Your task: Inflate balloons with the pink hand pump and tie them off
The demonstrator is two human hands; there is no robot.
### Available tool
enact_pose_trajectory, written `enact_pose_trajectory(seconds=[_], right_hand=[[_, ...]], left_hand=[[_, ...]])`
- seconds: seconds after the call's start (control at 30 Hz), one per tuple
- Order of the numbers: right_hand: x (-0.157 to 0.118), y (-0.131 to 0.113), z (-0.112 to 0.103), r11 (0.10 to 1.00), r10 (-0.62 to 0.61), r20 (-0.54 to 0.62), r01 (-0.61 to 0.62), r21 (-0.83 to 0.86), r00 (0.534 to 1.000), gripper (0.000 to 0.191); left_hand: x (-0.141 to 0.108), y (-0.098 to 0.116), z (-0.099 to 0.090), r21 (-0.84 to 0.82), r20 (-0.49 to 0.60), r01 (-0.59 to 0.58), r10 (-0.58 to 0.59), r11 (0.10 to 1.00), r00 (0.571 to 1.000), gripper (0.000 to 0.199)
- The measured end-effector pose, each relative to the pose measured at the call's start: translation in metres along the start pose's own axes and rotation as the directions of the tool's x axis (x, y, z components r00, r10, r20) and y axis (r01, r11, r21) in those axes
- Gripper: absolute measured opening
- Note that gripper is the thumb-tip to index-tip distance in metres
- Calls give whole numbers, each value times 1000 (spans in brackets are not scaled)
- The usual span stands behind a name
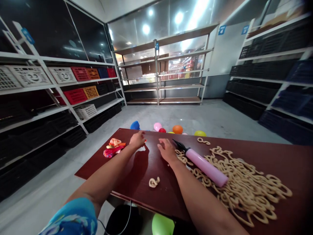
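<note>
My left hand (138, 139) is above the far left of the dark red table, fingers curled together. A small orange-red bit shows at its fingertips; what it belongs to is unclear. My right hand (167, 150) is a short way to the right, palm down, with fingers apart and nothing visible in them. Beside it lies a pink balloon hand pump (206, 167) with a black nozzle, resting on a heap of tan curled strands (251, 186). One knotted tan strand (154, 182) lies alone between my forearms. Left of my left hand sits a crumpled pile of bright red, pink and orange pieces (113, 148).
Inflated balloons, including an orange one (177, 129) and a blue one (135, 125), lie on the floor beyond the table (97, 166). A green balloon (162, 224) is below the near edge. Shelves with crates (75, 96) line the left; more racks stand behind and right.
</note>
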State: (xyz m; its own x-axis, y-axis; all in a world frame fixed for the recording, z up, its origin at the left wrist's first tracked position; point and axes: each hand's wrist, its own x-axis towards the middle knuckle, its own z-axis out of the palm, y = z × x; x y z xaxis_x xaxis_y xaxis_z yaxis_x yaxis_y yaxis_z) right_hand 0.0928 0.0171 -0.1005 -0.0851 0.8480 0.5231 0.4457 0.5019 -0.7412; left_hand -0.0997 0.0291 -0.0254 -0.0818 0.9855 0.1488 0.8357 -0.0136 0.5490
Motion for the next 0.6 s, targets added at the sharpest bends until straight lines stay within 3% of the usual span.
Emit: enact_pose_trajectory(seconds=[0.1, 0.2, 0.3, 0.43, 0.5, 0.6], right_hand=[[0, -9, -1, 991, -9, 110, -6, 137, 994, 40], [-1, -13, 0, 980, -53, 178, 17, 200, 983, 50], [-1, -12, 0, 983, -91, 136, 67, 170, 986, 34], [3, -8, -2, 997, -52, 4, 51, 55, 999, 10], [5, -9, -3, 999, -32, -72, 35, 39, 997, 8], [6, -14, -5, 996, -37, -141, 47, 72, 989, 7]], left_hand=[[-8, 15, 21, -202, 109, -32, 55, 979, 993, 30], [-15, 21, 34, -411, 207, 78, 9, 908, 978, 34], [-20, 23, 38, -584, 260, 192, -42, 789, 965, 36], [-29, 25, 39, -693, 148, 257, -217, 673, 965, 22], [-36, 27, 42, -696, 290, 392, -264, 601, 920, 30], [-46, 35, 49, -619, 655, 658, -181, 429, 734, 64]])
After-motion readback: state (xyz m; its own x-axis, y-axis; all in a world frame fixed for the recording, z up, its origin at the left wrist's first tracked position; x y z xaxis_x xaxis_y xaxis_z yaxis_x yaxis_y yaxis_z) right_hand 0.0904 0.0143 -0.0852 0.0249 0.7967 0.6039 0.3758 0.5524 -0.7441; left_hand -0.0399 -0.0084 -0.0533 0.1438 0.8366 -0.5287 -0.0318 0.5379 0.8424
